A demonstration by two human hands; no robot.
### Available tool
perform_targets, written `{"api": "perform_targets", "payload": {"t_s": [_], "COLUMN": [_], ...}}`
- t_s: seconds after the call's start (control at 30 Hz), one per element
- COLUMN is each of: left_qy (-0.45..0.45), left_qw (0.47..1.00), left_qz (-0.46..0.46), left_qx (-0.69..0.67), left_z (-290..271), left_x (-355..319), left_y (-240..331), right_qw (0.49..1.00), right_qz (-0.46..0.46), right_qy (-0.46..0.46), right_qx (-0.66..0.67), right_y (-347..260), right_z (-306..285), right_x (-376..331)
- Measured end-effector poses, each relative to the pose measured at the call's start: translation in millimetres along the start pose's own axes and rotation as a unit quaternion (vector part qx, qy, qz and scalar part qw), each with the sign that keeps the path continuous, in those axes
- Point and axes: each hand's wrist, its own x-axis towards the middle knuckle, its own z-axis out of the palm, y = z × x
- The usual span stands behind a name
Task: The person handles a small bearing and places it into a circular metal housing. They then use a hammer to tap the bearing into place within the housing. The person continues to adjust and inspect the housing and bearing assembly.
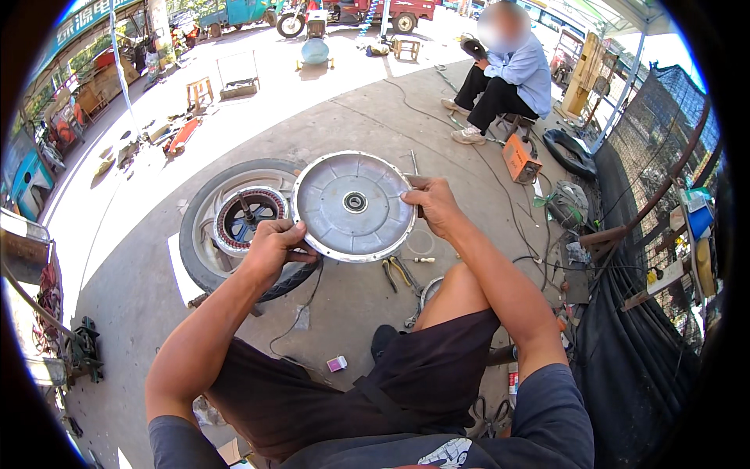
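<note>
Between my two hands I hold up a round metal hub motor cover [336,187], its ribbed inner face toward me and a bearing [355,202] at its centre. My left hand [275,248] pinches the lower left rim. On the right rim, the thumb and fingers of my right hand [432,205] are closed. Just behind and to the left, a wheel [199,205] with a black tyre lies on the ground. Its hub is uncovered, showing a ring of copper windings [227,227] and an axle [244,207]. The cover hides part of the tyre's right side.
Pliers [401,273] with yellow-and-black handles lie below the cover. An orange box-shaped machine [522,159] stands at right, near a seated person [512,70] and a loose tyre [569,155]. Cables [500,160] cross the concrete. A small pink box [337,363] sits near my legs.
</note>
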Motion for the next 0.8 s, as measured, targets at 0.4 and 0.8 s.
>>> {"api": "perform_targets", "payload": {"t_s": [0.4,0.8], "left_qy": [-0.02,-0.047], "left_qw": [0.999,0.988], "left_qz": [0.023,0.077], "left_qx": [-0.026,-0.125], "left_z": [-2,-2], "left_x": [-2,-7], "left_y": [5,15], "right_qw": [0.997,0.986], "right_qz": [0.012,0.019], "right_qy": [0.005,-0.031], "right_qx": [0.075,0.163], "right_y": [3,2], "right_z": [1,0], "right_x": [4,7]}}
